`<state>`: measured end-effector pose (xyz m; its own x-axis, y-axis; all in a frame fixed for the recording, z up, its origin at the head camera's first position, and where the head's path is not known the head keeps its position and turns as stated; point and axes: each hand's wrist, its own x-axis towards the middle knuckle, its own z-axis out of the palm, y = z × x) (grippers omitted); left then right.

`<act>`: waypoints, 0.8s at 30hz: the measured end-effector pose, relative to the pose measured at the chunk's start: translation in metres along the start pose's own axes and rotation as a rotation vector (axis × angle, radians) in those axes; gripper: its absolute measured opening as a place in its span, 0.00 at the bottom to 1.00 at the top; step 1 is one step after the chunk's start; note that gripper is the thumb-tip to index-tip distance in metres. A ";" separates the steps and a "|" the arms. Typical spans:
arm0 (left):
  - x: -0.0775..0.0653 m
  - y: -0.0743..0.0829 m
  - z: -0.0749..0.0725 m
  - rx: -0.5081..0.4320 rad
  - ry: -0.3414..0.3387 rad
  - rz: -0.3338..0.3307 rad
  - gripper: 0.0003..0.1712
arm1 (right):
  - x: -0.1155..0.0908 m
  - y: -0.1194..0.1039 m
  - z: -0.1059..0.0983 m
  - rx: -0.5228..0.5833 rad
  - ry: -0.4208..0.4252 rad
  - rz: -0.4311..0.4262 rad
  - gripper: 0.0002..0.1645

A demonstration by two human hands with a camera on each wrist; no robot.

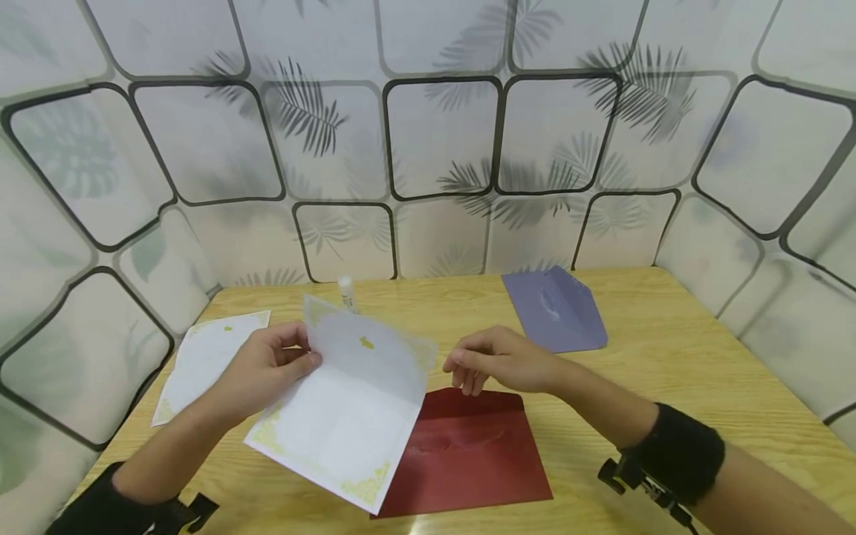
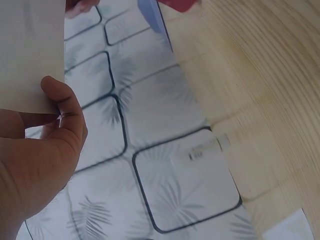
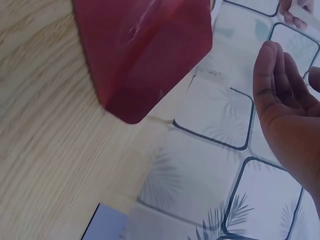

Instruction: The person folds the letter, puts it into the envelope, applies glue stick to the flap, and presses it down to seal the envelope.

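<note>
Left hand: The left hand pinches the white sheet by its left edge, between thumb and fingers.
White sheet: Raised above the worktop and tilted; gold ornament at the corners, small gold mark near the top. In the head view it covers part of the red envelope's left side.
Right hand: The right hand is unloaded, fingers together and loosely bent, thumb apart; positioned above the flap end of the red envelope.
Red envelope: Flat on the worktop, flap unfolded toward the far side; shiny streaks across its middle.
Purple envelope: The purple envelope lies at the far right, flap unfolded, pale streak on its face.
Second sheet: The second sheet, similarly ornamented, lies at the left, partly behind the left hand.
White tube: The white tube stands behind the raised sheet, lower part hidden.
</note>
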<state>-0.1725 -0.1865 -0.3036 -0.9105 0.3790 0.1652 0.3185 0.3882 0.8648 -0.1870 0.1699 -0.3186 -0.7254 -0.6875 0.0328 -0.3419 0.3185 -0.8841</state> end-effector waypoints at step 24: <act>0.011 0.026 0.052 -0.155 -0.090 0.103 0.04 | 0.004 -0.018 0.030 0.284 -0.215 0.141 0.23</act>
<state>-0.1606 -0.1284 -0.3041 -0.8458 0.4865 0.2189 0.3576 0.2125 0.9094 -0.1657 0.1412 -0.3165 -0.6012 -0.7808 -0.1700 -0.0466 0.2467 -0.9680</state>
